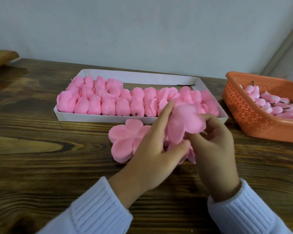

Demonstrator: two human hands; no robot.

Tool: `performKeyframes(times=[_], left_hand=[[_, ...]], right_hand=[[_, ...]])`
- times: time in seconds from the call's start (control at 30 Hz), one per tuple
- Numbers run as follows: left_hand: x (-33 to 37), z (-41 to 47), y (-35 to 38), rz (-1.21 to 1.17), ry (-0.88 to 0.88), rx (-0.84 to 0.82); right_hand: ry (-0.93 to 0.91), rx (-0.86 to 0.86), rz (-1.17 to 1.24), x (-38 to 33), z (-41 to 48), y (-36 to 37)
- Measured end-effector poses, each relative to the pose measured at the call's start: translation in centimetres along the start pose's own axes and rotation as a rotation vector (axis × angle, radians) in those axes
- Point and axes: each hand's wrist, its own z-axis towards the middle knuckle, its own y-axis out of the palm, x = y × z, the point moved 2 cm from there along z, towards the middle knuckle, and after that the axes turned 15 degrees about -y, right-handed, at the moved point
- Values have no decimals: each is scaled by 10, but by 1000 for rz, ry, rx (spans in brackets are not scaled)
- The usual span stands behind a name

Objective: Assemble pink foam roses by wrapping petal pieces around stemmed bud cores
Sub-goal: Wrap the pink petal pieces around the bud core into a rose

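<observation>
Head view: the left grip (152, 149) and right grip (215, 146) both pinch one pink petal piece (184, 122), held just above the petal stack (123, 141) on the desk (41, 149). This is in front of the white tray (98, 118) of roses (108, 102). Bud cores (269, 105) lie in the orange basket (254, 122).

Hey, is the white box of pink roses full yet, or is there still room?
Not full. Pink roses pack the front rows and the left end of the white box, but its back right stretch is bare.

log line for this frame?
left hand: grips petal piece | right hand: grips same piece | flat petals: on table | tray: roses | basket: buds
</observation>
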Motion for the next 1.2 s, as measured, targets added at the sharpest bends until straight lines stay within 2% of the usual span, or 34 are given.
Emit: performKeyframes(times=[0.13, 0.2, 0.27, 0.37, 0.47, 0.63, 0.8, 0.87, 1.07, 1.2], left_hand=[[5, -3, 3, 171, 163, -3], [10, -5, 3, 102, 208, -26], [14, -7, 1, -50, 248, 19], [17, -6, -6, -87, 333, 221], [20, -6, -11, -130, 355, 294], [26, -7, -10, -192, 321, 232], [30, -10, -6, -164, 260, 160], [29, -9, -4, -154, 237, 133], [19, -6, -8, -152, 226, 186], [16, -3, -12, -148, 187, 283]], right_hand=[[309, -64, 389, 2, -2, 5], [402, -76, 515, 2, 0, 7], [422, -80, 585, 0, 2, 10], [424, -162, 573, 0, 0, 15], [442, -257, 666, 3, -6, 19], [441, -430, 735, 0, -12, 27], [565, -441, 790, 2, -14, 29], [556, -476, 817, 0, -14, 29], [568, -498, 835, -4, -11, 26], [593, -470, 728, 0, -8, 22]])
